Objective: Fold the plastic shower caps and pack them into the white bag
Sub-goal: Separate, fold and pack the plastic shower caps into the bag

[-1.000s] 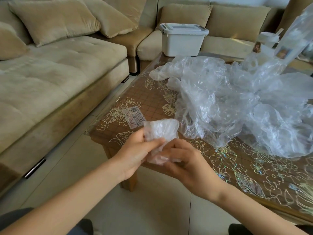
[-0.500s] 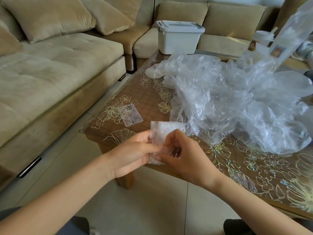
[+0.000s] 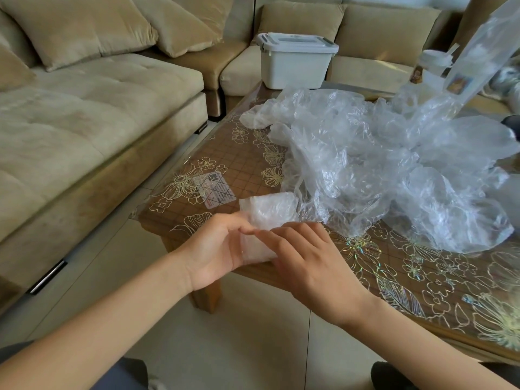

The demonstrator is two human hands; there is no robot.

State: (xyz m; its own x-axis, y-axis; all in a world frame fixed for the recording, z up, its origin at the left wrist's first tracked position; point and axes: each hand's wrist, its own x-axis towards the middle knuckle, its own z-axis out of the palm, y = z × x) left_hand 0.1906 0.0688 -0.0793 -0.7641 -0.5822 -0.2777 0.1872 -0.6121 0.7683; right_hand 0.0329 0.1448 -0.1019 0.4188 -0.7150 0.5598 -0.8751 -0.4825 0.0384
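Lower centre: our left hand (image 3: pixel 216 249) and right hand (image 3: pixel 306 263) both pinched the folded cap (image 3: pixel 270 212) over the table (image 3: pixel 422 280) corner. We judged the springy film might unfold if either grip loosened.

One wide-angle view is taken from head height, directed forward and down; the left hand (image 3: pixel 218 249) and right hand (image 3: pixel 306 260) are framed close at centre, the table (image 3: pixel 247 164) corner just beyond.

Soft daylight fills the room, brightest upper right. Iridescent glare glints on the bench (image 3: pixel 450 282). Edges bow outward.
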